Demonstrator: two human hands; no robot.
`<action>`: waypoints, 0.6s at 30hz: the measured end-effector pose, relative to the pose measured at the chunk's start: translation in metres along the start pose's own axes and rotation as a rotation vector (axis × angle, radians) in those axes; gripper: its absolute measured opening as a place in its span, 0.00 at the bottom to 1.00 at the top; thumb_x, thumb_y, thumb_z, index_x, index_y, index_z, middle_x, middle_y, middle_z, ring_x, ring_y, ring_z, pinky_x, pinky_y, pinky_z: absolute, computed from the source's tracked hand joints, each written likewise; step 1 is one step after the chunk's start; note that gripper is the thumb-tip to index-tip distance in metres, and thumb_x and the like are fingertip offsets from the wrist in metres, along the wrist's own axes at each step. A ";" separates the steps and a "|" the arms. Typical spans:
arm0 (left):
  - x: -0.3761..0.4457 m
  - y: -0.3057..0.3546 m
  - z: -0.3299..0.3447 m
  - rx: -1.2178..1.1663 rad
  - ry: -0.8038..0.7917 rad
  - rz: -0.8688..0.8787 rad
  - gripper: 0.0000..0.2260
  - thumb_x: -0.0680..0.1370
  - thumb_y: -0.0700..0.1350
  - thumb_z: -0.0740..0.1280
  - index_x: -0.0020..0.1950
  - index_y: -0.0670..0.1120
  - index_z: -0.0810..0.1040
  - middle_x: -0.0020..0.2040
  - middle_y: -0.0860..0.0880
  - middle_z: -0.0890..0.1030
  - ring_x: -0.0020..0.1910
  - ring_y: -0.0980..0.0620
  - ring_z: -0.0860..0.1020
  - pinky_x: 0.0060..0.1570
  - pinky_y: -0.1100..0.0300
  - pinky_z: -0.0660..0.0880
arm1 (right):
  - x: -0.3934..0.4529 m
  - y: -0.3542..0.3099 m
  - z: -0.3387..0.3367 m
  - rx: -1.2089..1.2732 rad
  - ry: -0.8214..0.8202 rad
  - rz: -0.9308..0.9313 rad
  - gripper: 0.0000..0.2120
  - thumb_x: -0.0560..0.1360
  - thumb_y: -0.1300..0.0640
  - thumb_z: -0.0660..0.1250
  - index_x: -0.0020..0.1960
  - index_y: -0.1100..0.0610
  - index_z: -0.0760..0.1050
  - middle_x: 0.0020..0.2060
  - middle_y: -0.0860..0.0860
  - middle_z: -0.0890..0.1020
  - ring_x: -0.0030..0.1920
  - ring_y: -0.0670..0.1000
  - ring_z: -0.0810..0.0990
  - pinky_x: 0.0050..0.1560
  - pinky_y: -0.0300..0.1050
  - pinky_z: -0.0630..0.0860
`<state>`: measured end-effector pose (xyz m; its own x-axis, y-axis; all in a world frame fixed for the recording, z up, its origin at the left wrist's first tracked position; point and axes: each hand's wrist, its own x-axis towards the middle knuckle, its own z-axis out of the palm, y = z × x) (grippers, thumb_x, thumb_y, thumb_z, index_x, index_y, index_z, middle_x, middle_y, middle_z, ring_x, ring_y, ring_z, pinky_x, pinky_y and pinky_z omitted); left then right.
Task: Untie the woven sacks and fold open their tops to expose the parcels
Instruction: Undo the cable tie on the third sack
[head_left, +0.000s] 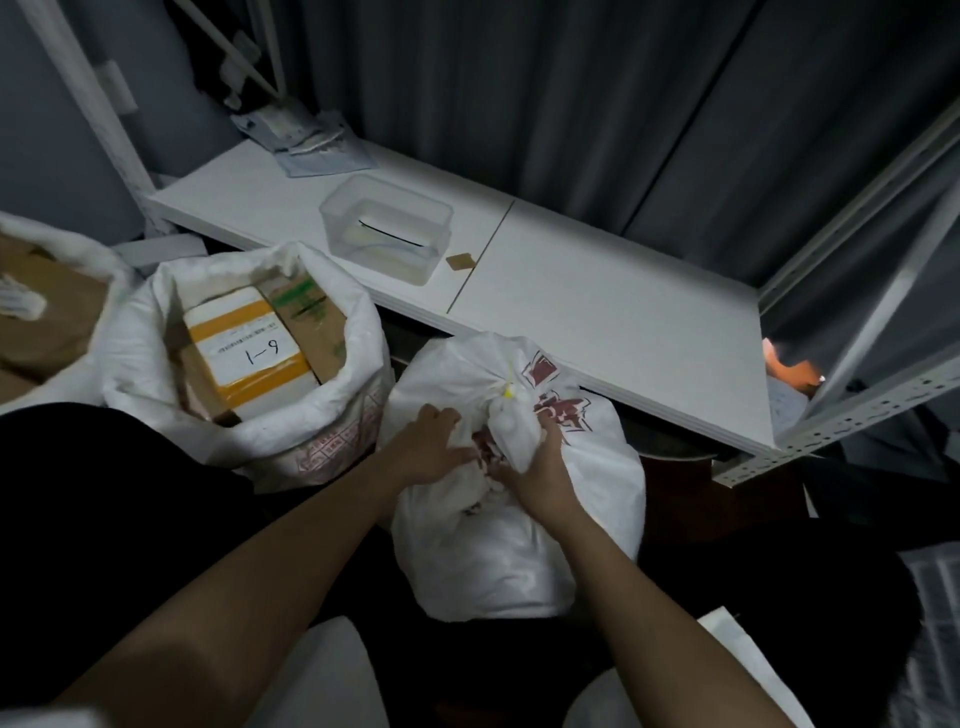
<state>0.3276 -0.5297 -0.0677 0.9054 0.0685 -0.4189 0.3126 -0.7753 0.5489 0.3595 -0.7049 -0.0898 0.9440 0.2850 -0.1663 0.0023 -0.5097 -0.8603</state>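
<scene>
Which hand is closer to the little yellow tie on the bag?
The right hand. It grips the bunched neck of the tied sack just below the yellow tie. The left hand holds the sack further to the left.

A low white shelf (597, 306) holds a clear plastic box (387, 228), a small tan card (461, 261) just beside it, and crumpled papers (306, 137) at its far end. Two white woven sacks, one tied (498, 545) and one open (156, 364), stand on the dark floor (727, 519) before it.

White sack (519, 530), red print, yellow tie (508, 393)
</scene>
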 end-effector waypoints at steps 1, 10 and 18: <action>-0.002 0.001 0.003 0.030 -0.008 -0.003 0.27 0.78 0.57 0.62 0.72 0.45 0.61 0.69 0.42 0.63 0.65 0.41 0.69 0.59 0.55 0.65 | -0.006 0.003 0.001 -0.056 0.038 -0.017 0.40 0.67 0.61 0.77 0.71 0.60 0.58 0.63 0.50 0.70 0.61 0.49 0.71 0.57 0.34 0.65; 0.021 0.010 -0.004 0.303 0.420 0.015 0.18 0.80 0.57 0.57 0.61 0.48 0.76 0.62 0.45 0.74 0.64 0.44 0.69 0.65 0.51 0.58 | -0.009 0.012 0.028 -0.512 0.106 -0.300 0.25 0.68 0.56 0.68 0.63 0.59 0.67 0.49 0.60 0.75 0.46 0.63 0.77 0.41 0.53 0.78; 0.060 0.035 -0.002 -0.299 0.096 -0.143 0.28 0.69 0.63 0.68 0.63 0.46 0.77 0.58 0.45 0.80 0.57 0.45 0.78 0.60 0.49 0.72 | -0.019 0.039 0.018 -0.511 -0.025 -0.445 0.30 0.75 0.46 0.61 0.72 0.61 0.66 0.53 0.56 0.74 0.51 0.54 0.72 0.52 0.45 0.71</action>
<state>0.3935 -0.5516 -0.0727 0.8649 0.2331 -0.4446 0.4957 -0.5363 0.6831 0.3361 -0.7153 -0.1285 0.8092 0.5718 0.1348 0.5503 -0.6575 -0.5147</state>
